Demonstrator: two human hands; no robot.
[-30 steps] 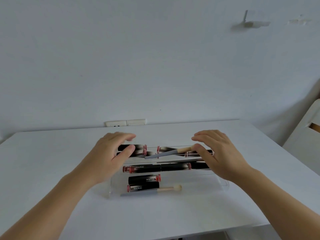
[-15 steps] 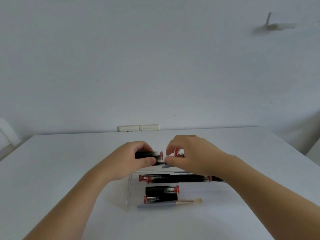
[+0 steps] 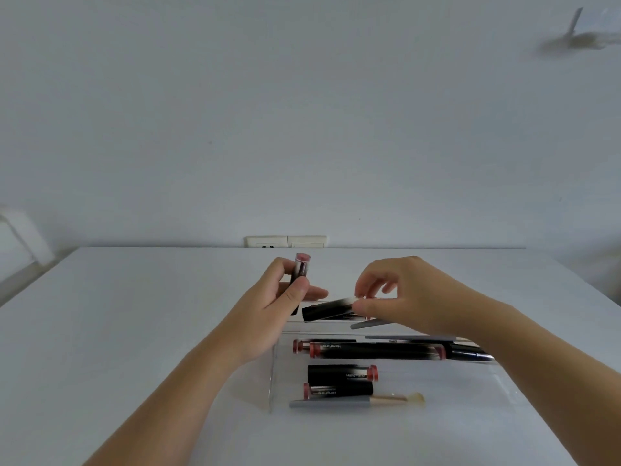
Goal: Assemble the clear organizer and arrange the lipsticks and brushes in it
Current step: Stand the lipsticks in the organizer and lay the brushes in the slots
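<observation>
The clear stepped organizer [image 3: 273, 375] lies on the white table [image 3: 134, 331] in front of me. My left hand [image 3: 279, 297] holds a black lipstick with a pink end [image 3: 300, 269] upright above the organizer's back left corner. My right hand [image 3: 396, 294] pinches the end of a second black lipstick [image 3: 327, 309], which lies almost level over the back tier. Several black lipsticks [image 3: 369, 350] fill the middle tier. Two lipsticks [image 3: 341, 372] and a grey-handled brush [image 3: 336, 402] rest in the front tier. Another grey brush handle [image 3: 366, 324] pokes out under my right hand.
A white wall socket [image 3: 285, 241] sits on the wall behind the table's far edge. Part of a pale object [image 3: 20, 243] shows at the far left beyond the table.
Both hands came together over the back tier, then each lifted a lipstick out. The left one now stands upright and the right one is raised sideways. The camera shifted left.
</observation>
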